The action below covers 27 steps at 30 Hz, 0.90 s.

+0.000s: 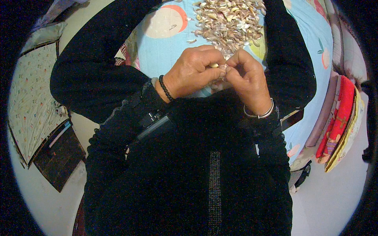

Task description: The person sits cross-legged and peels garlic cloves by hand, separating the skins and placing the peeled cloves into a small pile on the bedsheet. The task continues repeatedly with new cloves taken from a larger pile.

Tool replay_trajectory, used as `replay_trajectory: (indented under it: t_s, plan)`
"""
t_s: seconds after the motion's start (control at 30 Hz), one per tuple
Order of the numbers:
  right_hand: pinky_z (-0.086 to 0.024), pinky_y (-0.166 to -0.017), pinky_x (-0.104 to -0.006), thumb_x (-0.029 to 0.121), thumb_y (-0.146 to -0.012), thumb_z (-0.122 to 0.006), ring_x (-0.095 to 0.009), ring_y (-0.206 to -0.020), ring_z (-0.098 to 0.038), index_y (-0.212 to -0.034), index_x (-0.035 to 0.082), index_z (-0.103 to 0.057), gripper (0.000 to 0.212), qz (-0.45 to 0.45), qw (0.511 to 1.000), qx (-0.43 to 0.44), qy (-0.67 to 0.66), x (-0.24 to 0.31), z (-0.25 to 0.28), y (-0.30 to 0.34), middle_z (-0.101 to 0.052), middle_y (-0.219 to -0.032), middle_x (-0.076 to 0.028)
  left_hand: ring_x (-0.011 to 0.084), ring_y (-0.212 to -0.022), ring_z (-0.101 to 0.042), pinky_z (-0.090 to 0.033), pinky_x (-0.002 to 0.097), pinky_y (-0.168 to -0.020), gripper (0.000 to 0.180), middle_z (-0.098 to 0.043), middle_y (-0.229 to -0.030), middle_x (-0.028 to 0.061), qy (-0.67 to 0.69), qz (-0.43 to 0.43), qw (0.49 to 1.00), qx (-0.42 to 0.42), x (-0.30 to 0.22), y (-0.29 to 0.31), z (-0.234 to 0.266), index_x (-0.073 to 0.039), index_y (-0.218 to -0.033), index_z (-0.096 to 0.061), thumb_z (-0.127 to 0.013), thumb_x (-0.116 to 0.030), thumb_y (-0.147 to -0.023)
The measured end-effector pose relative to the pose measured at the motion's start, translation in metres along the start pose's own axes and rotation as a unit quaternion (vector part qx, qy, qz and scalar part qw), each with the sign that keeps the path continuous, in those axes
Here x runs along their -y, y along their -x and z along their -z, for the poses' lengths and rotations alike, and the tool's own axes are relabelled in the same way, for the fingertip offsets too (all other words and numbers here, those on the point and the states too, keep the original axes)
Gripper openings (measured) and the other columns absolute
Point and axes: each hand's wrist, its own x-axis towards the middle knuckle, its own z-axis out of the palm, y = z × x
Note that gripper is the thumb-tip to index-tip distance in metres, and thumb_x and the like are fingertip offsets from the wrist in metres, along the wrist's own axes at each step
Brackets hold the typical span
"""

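Both my hands meet in front of my chest, fingertips pinched together. Between the thumb and fingers of my left hand [195, 70] a pale garlic clove [214, 65] shows. My right hand [249, 76] pinches at the same spot, where a bit of pinkish papery skin [223, 67] sticks out; whether it is part of that clove I cannot tell. Just beyond my fingers spreads a large heap of garlic cloves [228, 21], most still in their brownish skins. A few loose cloves and skin flakes lie at the heap's left edge.
The heap rests on a light blue patterned cloth [157, 49] with large round prints. Folded red and yellow fabrics [340, 118] are stacked at the right. To the left stands a piece of furniture under a flowered cover [37, 98], with a dark panel [59, 157] below.
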Motion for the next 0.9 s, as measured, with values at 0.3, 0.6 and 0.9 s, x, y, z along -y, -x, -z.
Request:
replay_trajectory:
  t_s: [0.3,0.6,0.9]
  plan:
    - [-0.038,-0.056,-0.0214,0.003,-0.077,-0.055,-0.006,-0.063,-0.045,-0.076,0.002,-0.050,0.005,-0.003,0.998,0.009,0.055,0.010,0.004,0.004,-0.049,-0.069,0.000,0.0226,-0.069,-0.055,-0.044,0.0315,-0.062,0.015,-0.056,-0.072,0.0105,0.060,0.033,0.998,0.009,0.003,0.001,-0.003,-0.003,-0.079,-0.060,-0.064,-0.017,-0.075]
    - [-0.043,-0.053,-0.0221,0.006,-0.079,-0.056,-0.009,-0.060,-0.053,-0.082,0.002,-0.053,0.006,-0.086,0.975,-0.003,-0.203,0.001,0.016,0.006,-0.056,-0.070,-0.002,0.0050,-0.063,-0.046,-0.036,0.0188,-0.055,0.018,-0.057,-0.077,-0.0033,0.286,0.144,0.946,0.044,0.006,-0.002,-0.004,-0.004,-0.093,-0.061,-0.059,-0.019,-0.084]
    - [-0.047,-0.058,-0.0279,0.011,-0.080,-0.059,-0.012,-0.062,-0.055,-0.087,-0.001,-0.060,0.014,-0.010,0.986,-0.081,0.148,-0.021,0.033,-0.008,-0.061,-0.073,-0.005,0.0046,-0.069,-0.053,-0.043,0.0188,-0.060,0.018,-0.062,-0.080,0.0012,0.360,0.234,0.900,0.075,0.004,-0.001,-0.003,-0.003,-0.096,-0.060,-0.058,-0.018,-0.086]
